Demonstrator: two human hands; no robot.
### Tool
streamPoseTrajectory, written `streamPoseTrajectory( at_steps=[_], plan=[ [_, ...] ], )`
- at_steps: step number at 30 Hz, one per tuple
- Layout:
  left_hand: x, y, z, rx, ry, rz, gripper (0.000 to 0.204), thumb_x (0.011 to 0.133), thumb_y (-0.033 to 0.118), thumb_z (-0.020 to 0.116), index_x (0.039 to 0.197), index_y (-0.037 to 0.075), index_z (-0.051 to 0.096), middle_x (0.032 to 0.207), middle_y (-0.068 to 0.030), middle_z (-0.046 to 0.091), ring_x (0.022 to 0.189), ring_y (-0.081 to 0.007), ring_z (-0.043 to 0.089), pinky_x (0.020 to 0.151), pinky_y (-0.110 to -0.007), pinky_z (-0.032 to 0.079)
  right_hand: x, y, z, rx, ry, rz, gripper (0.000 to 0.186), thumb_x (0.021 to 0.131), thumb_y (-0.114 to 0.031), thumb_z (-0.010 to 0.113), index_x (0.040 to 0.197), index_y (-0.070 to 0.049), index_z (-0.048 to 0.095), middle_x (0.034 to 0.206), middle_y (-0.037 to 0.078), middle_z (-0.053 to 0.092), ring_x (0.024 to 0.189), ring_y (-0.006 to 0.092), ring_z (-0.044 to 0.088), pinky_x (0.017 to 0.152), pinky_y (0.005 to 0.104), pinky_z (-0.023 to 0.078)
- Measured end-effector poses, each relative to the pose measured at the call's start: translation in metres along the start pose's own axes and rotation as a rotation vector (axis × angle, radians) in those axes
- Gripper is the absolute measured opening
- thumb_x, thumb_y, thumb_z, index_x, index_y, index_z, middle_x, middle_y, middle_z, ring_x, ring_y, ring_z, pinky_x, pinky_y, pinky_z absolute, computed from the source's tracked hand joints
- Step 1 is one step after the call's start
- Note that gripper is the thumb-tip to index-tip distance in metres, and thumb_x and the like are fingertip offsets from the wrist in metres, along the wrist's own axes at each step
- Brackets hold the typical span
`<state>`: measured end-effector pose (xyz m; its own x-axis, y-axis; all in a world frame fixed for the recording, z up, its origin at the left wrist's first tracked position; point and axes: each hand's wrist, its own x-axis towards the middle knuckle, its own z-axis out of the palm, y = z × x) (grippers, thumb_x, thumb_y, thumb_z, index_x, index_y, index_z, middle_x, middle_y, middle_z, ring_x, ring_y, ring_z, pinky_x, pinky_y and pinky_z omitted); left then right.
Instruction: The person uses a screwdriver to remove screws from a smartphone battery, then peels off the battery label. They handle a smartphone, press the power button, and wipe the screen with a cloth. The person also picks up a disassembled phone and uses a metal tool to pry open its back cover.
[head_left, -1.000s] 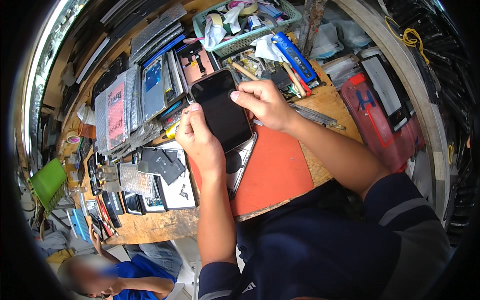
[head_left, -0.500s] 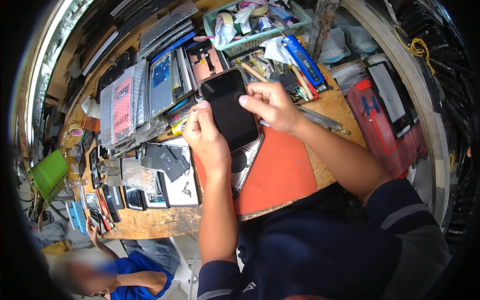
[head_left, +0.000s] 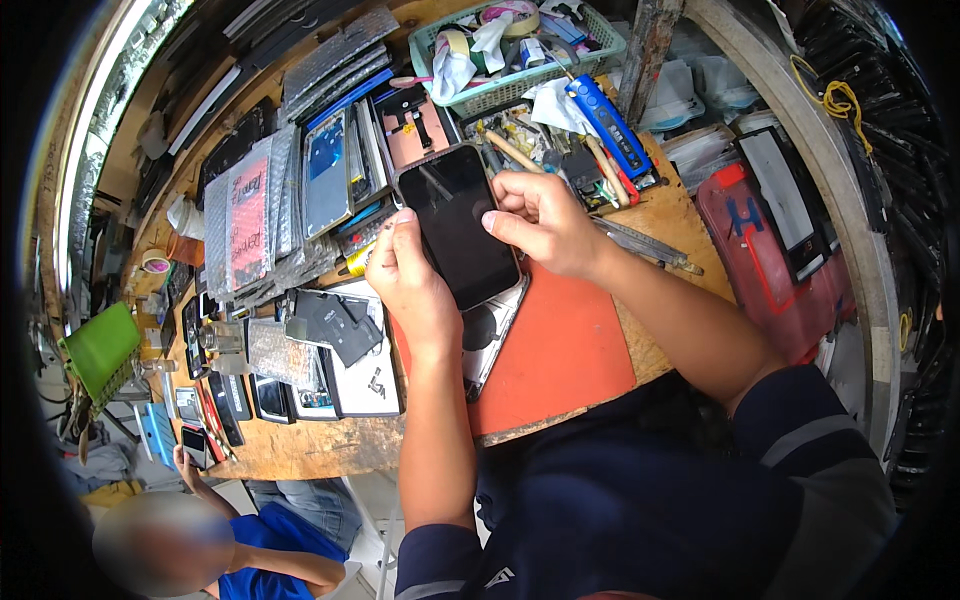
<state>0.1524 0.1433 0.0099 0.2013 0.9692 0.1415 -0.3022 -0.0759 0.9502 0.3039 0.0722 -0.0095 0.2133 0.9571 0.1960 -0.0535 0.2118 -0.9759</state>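
Between both hands I hold a dark-screened smartphone [head_left: 468,240], lifted over the red mat [head_left: 565,345] with its screen facing up. My left hand [head_left: 412,290] grips the left edge, its thumb against the rim. On the opposite side, my right hand [head_left: 545,225] has its fingers curled at the edge and its thumb on the glass. Lines reflect in the black screen. Partly hidden beneath the phone, a silver device housing [head_left: 492,345] with a dark round patch lies on the mat.
Left of the mat are a white board [head_left: 362,392] with dark flat parts and bubble-wrapped stacks [head_left: 245,215]. Behind stand a green basket [head_left: 545,88] of supplies and a blue handheld tool [head_left: 608,125]. A red case [head_left: 775,260] lies right. A co-worker [head_left: 275,545] sits at lower left.
The phone has shifted slightly down in view and its reflections differ; both hands keep their grip. At the lower left, a small phone now shows by the co-worker's hand.
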Motion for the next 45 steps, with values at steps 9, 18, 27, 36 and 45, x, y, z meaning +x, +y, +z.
streamPoseTrajectory(
  at_steps=[9,18,27,36,45],
  plan=[
    [0.003,-0.003,-0.003,-0.038,0.023,-0.012,0.025,0.106,0.017,0.057,0.093,-0.001,0.068,0.088,-0.0005,0.067,0.079,-0.0061,0.057,0.072,-0.023,0.047,0.001,-0.001,0.003,0.012,-0.046,-0.035,0.012,0.093,-0.009,0.068,0.093,-0.005,0.057,0.077,-0.004,0.060,0.068,0.0012,0.051,0.059,0.0213,0.040],
    [0.003,-0.002,-0.002,-0.010,-0.003,0.021,0.025,0.106,0.015,0.056,0.091,-0.001,0.067,0.086,0.0011,0.064,0.077,-0.0054,0.054,0.070,-0.023,0.045,-0.001,-0.007,0.004,-0.045,-0.027,-0.031,0.022,0.097,-0.010,0.066,0.086,-0.010,0.047,0.073,-0.008,0.045,0.066,-0.0001,0.040,0.057,0.0216,0.033],
    [0.006,0.000,-0.004,0.067,-0.020,0.073,0.028,0.107,0.013,0.054,0.082,0.002,0.061,0.078,0.0057,0.056,0.073,-0.0032,0.046,0.065,-0.023,0.040,0.001,0.003,0.001,0.044,-0.050,-0.073,0.008,0.093,-0.003,0.063,0.100,-0.001,0.060,0.077,-0.003,0.061,0.071,0.0028,0.055,0.062,0.0213,0.043],
    [0.004,0.004,-0.004,-0.006,-0.026,0.019,0.025,0.107,0.014,0.055,0.088,0.001,0.066,0.083,0.0036,0.060,0.077,-0.0037,0.050,0.069,-0.022,0.043,0.001,0.004,0.008,-0.048,0.006,-0.041,0.013,0.098,-0.012,0.069,0.096,-0.004,0.059,0.080,-0.004,0.061,0.069,0.0006,0.052,0.061,0.0205,0.041],
    [0.006,-0.007,-0.010,0.008,-0.028,0.014,0.023,0.106,0.015,0.057,0.093,-0.001,0.069,0.086,0.0019,0.063,0.080,-0.0050,0.053,0.073,-0.023,0.046,0.001,0.015,-0.002,-0.020,-0.053,0.004,0.011,0.097,-0.010,0.067,0.101,-0.002,0.060,0.087,-0.001,0.065,0.077,0.0033,0.059,0.069,0.0219,0.048]
  ],
)
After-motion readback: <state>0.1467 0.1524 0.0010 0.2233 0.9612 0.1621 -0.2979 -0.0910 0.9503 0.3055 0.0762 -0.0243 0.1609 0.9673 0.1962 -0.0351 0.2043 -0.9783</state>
